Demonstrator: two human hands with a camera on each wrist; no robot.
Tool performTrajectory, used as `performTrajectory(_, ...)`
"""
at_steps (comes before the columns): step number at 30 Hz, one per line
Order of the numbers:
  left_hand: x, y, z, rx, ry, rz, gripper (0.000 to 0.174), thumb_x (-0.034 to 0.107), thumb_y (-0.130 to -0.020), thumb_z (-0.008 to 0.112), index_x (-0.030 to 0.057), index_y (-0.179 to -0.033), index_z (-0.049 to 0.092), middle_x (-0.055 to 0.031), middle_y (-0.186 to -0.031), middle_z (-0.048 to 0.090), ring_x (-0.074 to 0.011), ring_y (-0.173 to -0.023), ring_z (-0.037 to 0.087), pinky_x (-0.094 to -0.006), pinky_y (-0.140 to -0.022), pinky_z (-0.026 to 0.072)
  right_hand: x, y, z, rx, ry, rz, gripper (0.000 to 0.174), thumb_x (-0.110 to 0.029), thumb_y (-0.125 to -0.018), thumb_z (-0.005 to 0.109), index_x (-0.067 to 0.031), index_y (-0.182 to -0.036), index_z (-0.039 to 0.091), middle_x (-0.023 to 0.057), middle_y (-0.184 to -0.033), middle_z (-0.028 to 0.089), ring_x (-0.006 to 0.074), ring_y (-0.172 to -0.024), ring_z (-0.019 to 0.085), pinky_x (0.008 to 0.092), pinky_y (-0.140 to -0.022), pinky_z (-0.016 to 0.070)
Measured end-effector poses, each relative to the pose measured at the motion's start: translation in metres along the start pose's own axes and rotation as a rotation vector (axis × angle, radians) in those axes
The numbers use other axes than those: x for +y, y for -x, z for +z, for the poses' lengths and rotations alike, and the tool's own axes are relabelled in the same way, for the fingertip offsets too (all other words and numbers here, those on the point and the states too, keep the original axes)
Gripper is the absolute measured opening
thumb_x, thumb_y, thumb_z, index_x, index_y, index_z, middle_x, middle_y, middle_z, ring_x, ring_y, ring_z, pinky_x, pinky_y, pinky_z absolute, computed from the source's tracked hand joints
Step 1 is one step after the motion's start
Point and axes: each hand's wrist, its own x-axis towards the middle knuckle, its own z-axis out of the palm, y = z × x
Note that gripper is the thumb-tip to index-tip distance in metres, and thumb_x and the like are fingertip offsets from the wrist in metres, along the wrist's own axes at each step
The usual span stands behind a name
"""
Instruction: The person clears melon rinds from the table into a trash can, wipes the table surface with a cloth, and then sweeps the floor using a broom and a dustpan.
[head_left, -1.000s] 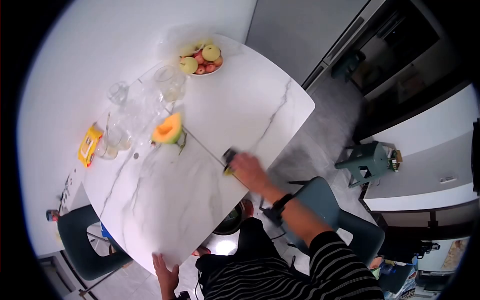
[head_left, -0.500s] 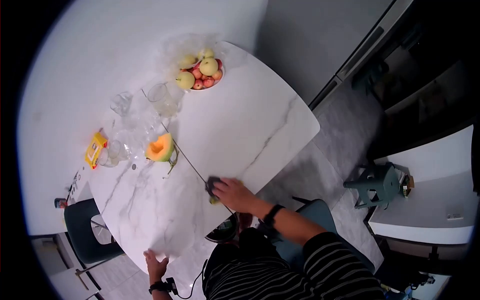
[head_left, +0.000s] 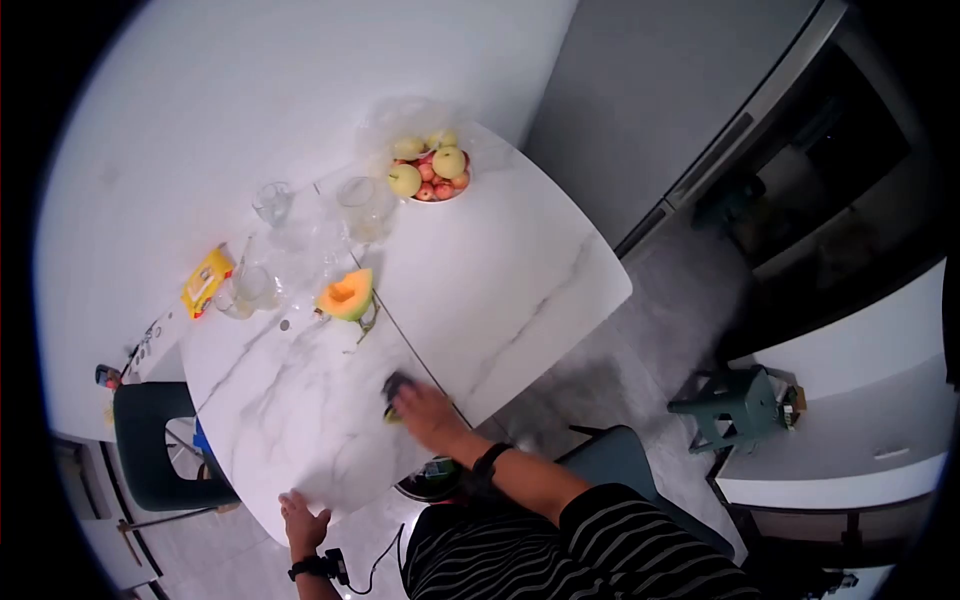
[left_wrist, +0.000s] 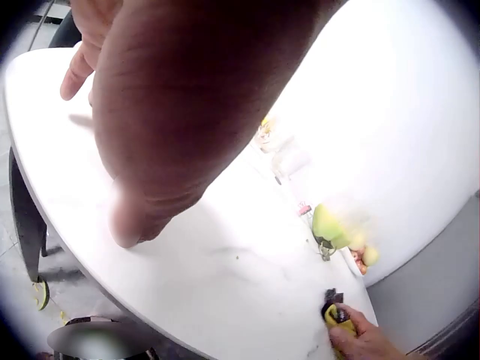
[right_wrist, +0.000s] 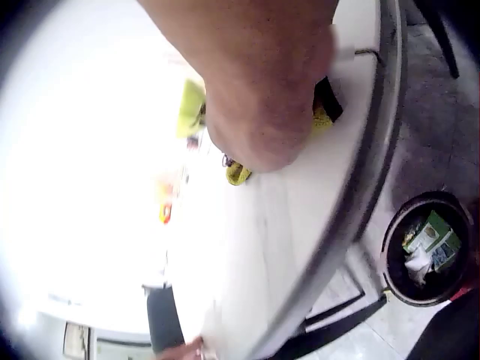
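My right hand [head_left: 425, 415] grips a yellow-and-black cloth [head_left: 397, 384] against the white marbled table [head_left: 520, 270], just left of its dark seam. In the left wrist view the cloth [left_wrist: 341, 315] looks bunched under the fingers; in the right wrist view my hand covers most of it, and a yellow edge [right_wrist: 238, 175] sticks out. At the table's near left edge my left hand [head_left: 303, 522] rests with fingers spread, holding nothing. Beyond the cloth lies a cut orange-fleshed melon [head_left: 346, 297] with its stem.
A bowl of pears [head_left: 404, 181] and small red fruit stands at the back. Along the wall are a glass pitcher [head_left: 362, 208], glass cups [head_left: 258, 287], clear plastic and a yellow packet [head_left: 207, 282]. Chairs [head_left: 150, 440] flank the table; a bin [right_wrist: 429, 251] sits below its edge.
My right hand has slid the cloth leftward over the tabletop, across the seam. My left hand stays at the table edge, and the head view has shifted a little.
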Motion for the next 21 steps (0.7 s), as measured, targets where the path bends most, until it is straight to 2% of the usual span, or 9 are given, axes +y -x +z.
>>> performTrajectory(4,-0.004,0.003,0.005,0.053,-0.01,0.022,0.095,0.031,-0.074,0.072,-0.0009,-0.146,0.02,-0.0298,-0.151,0.016,-0.0478,-0.137,0.022,-0.0484,-0.11,0.0296,-0.016,0.038,-0.026,-0.103,-0.049,-0.179,0.039,-0.018,-0.085,0.052,-0.0116,-0.123,0.054,0.0093,-0.131,0.049,0.0329,-0.125,0.042,0.048,-0.099,0.0383)
performTrajectory(7,-0.004,0.01,0.006,0.089,0.007,0.04,0.092,0.03,-0.075,0.071,-0.0002,-0.146,0.021,-0.0284,-0.151,0.016,-0.046,-0.138,0.021,-0.0482,-0.11,0.0297,0.002,0.051,-0.053,-0.221,-0.002,-0.078,0.038,-0.019,-0.084,0.054,-0.0113,-0.121,0.055,0.0083,-0.132,0.048,0.0322,-0.124,0.041,0.048,-0.099,0.0379)
performTrajectory(8,-0.005,0.01,0.009,0.104,0.008,0.039,0.091,0.029,-0.075,0.07,0.0004,-0.146,0.021,-0.0273,-0.152,0.016,-0.0447,-0.139,0.02,-0.048,-0.111,0.0287,0.008,0.055,-0.053,-0.174,0.052,-0.053,0.04,-0.021,-0.081,0.059,-0.0109,-0.12,0.056,0.0083,-0.132,0.048,0.0324,-0.125,0.041,0.0475,-0.1,0.0378)
performTrajectory(11,-0.019,0.005,0.026,0.188,0.058,0.081,0.084,0.025,-0.076,0.07,-0.0003,-0.144,0.026,-0.0282,-0.15,0.019,-0.0453,-0.138,0.022,-0.0477,-0.111,0.0282,0.018,0.058,-0.053,-0.12,0.011,-0.023,0.041,-0.021,-0.081,0.059,-0.0114,-0.121,0.056,0.0082,-0.131,0.049,0.0327,-0.124,0.041,0.0468,-0.099,0.038)
performTrajectory(14,-0.03,-0.002,0.04,0.294,0.082,0.149,0.074,0.019,-0.077,0.068,-0.002,-0.14,0.033,-0.029,-0.148,0.024,-0.0447,-0.136,0.025,-0.0468,-0.111,0.0277,0.017,0.055,-0.051,-0.138,0.032,-0.026,0.044,-0.022,-0.082,0.059,-0.0102,-0.124,0.053,0.0098,-0.132,0.047,0.0344,-0.124,0.041,0.0457,-0.099,0.038)
performTrajectory(16,-0.027,0.003,0.047,0.292,0.178,0.146,0.068,0.014,-0.078,0.067,-0.0032,-0.137,0.037,-0.0292,-0.146,0.027,-0.0442,-0.135,0.027,-0.0465,-0.111,0.0276,0.024,0.059,-0.049,-0.144,0.019,-0.048,0.043,-0.022,-0.082,0.059,-0.0104,-0.124,0.054,0.0096,-0.134,0.046,0.034,-0.125,0.04,0.0461,-0.099,0.0377)
performTrajectory(19,-0.002,0.017,0.056,0.268,0.282,0.109,0.061,0.011,-0.08,0.065,-0.0048,-0.133,0.04,-0.0296,-0.144,0.031,-0.0425,-0.136,0.028,-0.0454,-0.112,0.0262,0.051,0.064,-0.058,-0.196,0.001,-0.131,0.043,-0.022,-0.082,0.058,-0.0108,-0.124,0.054,0.0091,-0.134,0.046,0.0331,-0.125,0.04,0.0473,-0.098,0.0378)
performTrajectory(21,0.034,0.029,0.064,0.284,0.342,0.117,0.061,0.011,-0.08,0.065,-0.0051,-0.133,0.039,-0.0299,-0.143,0.032,-0.0421,-0.136,0.028,-0.045,-0.112,0.0254,0.088,0.066,-0.077,-0.194,0.022,-0.108,0.04,-0.021,-0.083,0.056,-0.0112,-0.122,0.056,0.0088,-0.132,0.048,0.0322,-0.125,0.041,0.0483,-0.095,0.0388)
